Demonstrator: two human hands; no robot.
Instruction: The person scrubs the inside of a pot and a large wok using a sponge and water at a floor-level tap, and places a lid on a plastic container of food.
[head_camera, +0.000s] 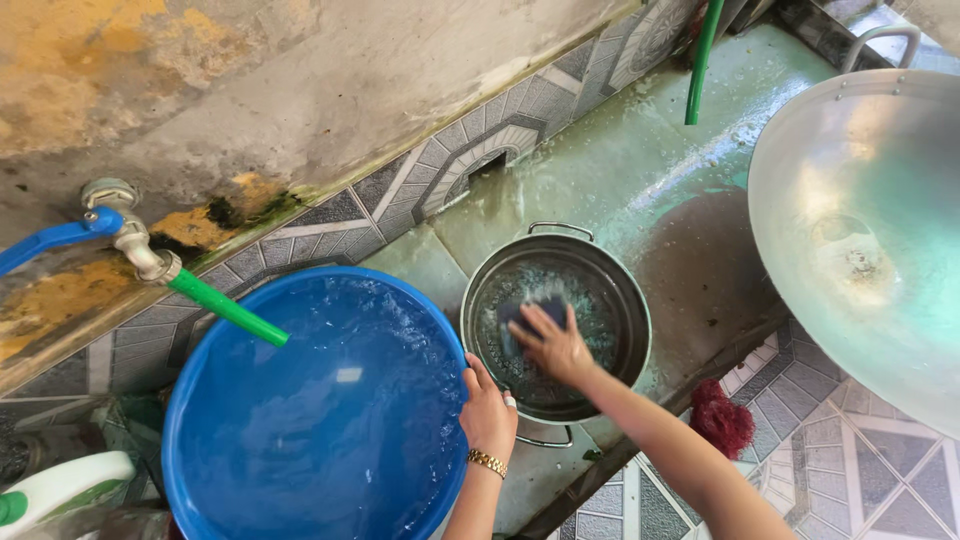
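A round steel pot with wire side handles (556, 320) sits on the wet green concrete floor (640, 170), touching the big blue plastic basin full of water (315, 405) on its left. Inside the pot the right hand (553, 345) presses flat, fingers spread, on a dark blue scrubbing sponge (528, 312). The left hand (487, 413), with a gold bracelet at the wrist, is clamped on the pot's near rim. A metal wall tap with a green hose (215, 303) reaches over the basin. A wide aluminium wok (865, 230) rests to the right, a red scouring pad (722, 418) near it.
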